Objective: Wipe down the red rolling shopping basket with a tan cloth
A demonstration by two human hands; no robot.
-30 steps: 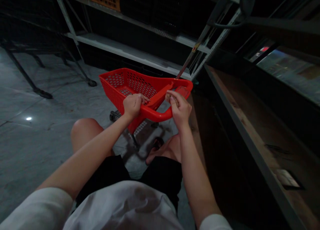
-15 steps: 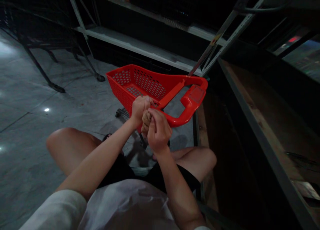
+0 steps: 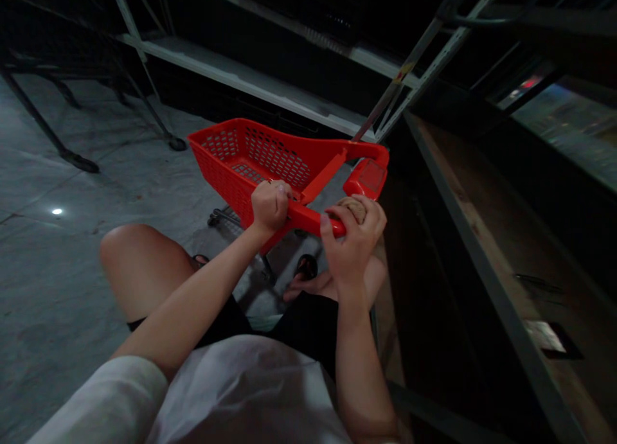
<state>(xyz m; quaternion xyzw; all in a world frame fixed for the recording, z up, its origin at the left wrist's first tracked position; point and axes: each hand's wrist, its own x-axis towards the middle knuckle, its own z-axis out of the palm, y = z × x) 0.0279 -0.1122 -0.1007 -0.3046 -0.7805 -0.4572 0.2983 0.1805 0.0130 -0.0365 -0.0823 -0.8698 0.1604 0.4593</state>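
A small red plastic shopping cart (image 3: 270, 158) stands on the floor in front of my knees. My left hand (image 3: 270, 205) is closed round the left part of its red handle bar (image 3: 308, 218). My right hand (image 3: 351, 238) is closed on a brownish wadded cloth (image 3: 353, 207) and presses it against the handle's right part. The cart's basket looks empty. Its wheels are mostly hidden behind my arm and the basket.
Metal shelving (image 3: 250, 84) runs along the back. A wooden shelf board (image 3: 486, 225) stretches along my right side, close to the cart. Black stand legs (image 3: 72, 158) rest on the grey tiled floor (image 3: 58, 270) at the left. My bare knees (image 3: 139, 264) sit below the cart.
My right hand, with the wadded cloth, moved from beside my left hand rightwards along the handle. My left hand kept its grip on the bar.
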